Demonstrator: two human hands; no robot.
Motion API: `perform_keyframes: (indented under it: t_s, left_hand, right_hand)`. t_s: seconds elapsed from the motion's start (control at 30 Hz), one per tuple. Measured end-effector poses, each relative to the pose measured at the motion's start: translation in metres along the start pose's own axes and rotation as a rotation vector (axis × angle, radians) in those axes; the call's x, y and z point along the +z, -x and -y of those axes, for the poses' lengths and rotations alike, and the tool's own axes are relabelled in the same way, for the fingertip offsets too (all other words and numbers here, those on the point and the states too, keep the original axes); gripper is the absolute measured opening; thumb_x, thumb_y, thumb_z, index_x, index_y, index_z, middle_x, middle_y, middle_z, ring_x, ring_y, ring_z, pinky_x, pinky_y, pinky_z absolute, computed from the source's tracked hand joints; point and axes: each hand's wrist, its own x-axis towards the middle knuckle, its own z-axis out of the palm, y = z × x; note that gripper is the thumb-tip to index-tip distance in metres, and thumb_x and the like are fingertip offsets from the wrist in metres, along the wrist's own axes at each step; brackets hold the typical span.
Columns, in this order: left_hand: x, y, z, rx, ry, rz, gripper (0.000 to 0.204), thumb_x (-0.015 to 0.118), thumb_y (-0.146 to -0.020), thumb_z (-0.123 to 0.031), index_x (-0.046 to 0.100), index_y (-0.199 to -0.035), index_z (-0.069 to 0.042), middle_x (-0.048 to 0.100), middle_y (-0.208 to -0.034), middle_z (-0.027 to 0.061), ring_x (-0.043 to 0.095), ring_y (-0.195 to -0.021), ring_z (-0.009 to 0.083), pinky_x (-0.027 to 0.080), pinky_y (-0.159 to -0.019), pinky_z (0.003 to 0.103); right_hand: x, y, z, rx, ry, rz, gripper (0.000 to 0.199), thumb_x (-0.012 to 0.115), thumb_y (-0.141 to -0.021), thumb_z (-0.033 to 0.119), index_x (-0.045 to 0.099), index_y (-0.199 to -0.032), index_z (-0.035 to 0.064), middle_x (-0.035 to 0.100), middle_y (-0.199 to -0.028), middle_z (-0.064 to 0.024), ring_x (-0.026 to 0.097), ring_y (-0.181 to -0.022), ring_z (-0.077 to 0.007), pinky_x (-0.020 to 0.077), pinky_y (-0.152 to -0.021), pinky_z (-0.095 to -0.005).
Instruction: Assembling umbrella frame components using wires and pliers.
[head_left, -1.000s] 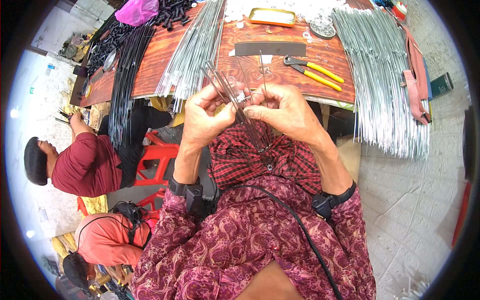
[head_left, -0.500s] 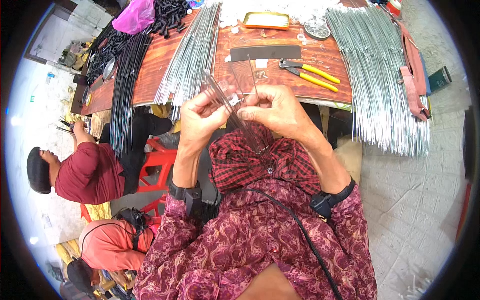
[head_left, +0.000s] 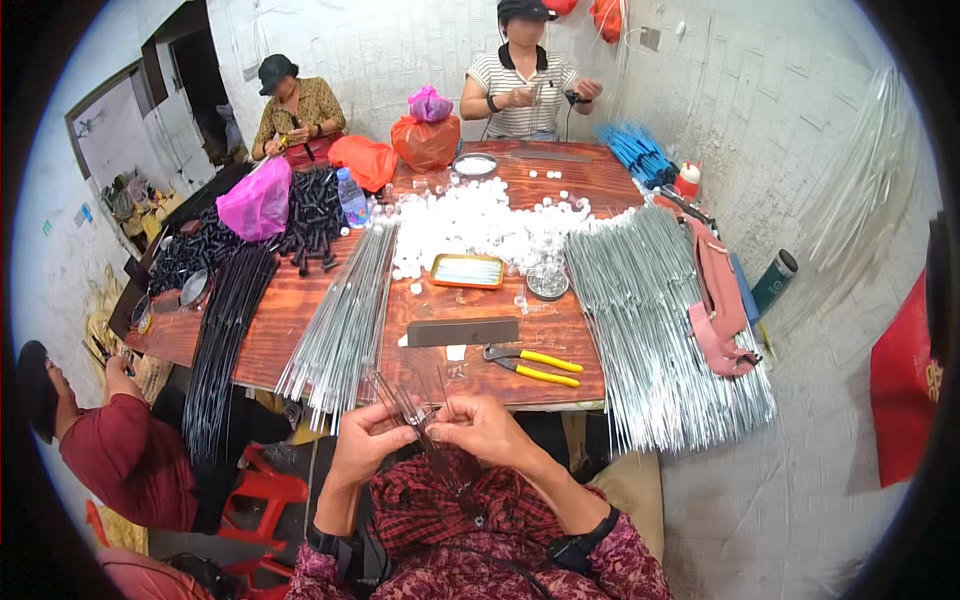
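Observation:
Close to my lap, just off the table's front edge, my left hand [head_left: 372, 442] is closed around a bundle of thin dark rods [head_left: 440, 458]. The rods fan out above the fingers and run down toward the checked cloth on my lap. A small pale piece sits among them between my hands. My right hand [head_left: 485, 432] pinches at the same bundle from the right, thumb and forefinger together. Exactly what its fingertips grip is too small to make out. Beyond my hands lie yellow-handled pliers [head_left: 532, 365] and a dark flat bar [head_left: 462, 332].
Silver rods lie in a large stack [head_left: 660, 320] at right and a smaller bundle [head_left: 345, 320] at left, beside black rods [head_left: 232, 330]. White caps [head_left: 470, 225] are heaped mid-table near an orange-rimmed tray [head_left: 467, 271]. Several people work around the table; red stools [head_left: 265, 500] stand at left.
The view has tilted up, bringing the far table side and two more people into sight. My hands stay together on the rods, appearing lower in the picture.

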Motion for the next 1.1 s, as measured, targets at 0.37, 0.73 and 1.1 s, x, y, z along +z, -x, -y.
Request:
perform_keyframes:
  t_s: [0.37, 0.73, 1.1]
  left_hand:
    - [0.019, -0.015, -0.008, 0.169, -0.137, 0.016, 0.033, 0.067, -0.082, -0.001, 0.062, -0.113, 0.007, 0.068, -0.101, 0.0087, 0.064, -0.091, 0.0123, 0.052, -0.081, 0.025]
    - [0.008, 0.009, 0.006, 0.231, -0.107, 0.041, 0.031, 0.065, -0.082, 0.005, 0.061, -0.113, 0.007, 0.068, -0.103, 0.0117, 0.065, -0.095, 0.0159, 0.053, -0.086, 0.030]
    - [0.002, 0.004, 0.010, 0.223, -0.116, 0.055, 0.031, 0.064, -0.081, 0.006, 0.062, -0.112, 0.007, 0.068, -0.103, 0.0104, 0.064, -0.095, 0.0156, 0.052, -0.086, 0.029]
  right_hand:
    - [-0.009, 0.006, 0.009, -0.006, -0.116, -0.103, 0.010, 0.071, -0.082, 0.006, 0.066, -0.087, -0.0019, 0.066, -0.077, -0.0002, 0.058, -0.070, -0.0037, 0.0472, -0.060, -0.0194]
    - [0.022, 0.028, 0.006, -0.070, -0.059, -0.176, 0.014, 0.070, -0.082, 0.007, 0.065, -0.086, -0.0053, 0.068, -0.077, -0.0035, 0.061, -0.071, -0.0049, 0.0499, -0.061, -0.0219]
    - [0.023, 0.023, 0.009, -0.091, 0.105, -0.271, 0.015, 0.072, -0.078, 0.009, 0.066, -0.078, -0.0045, 0.067, -0.067, -0.0094, 0.061, -0.063, -0.0069, 0.0494, -0.057, -0.0262]
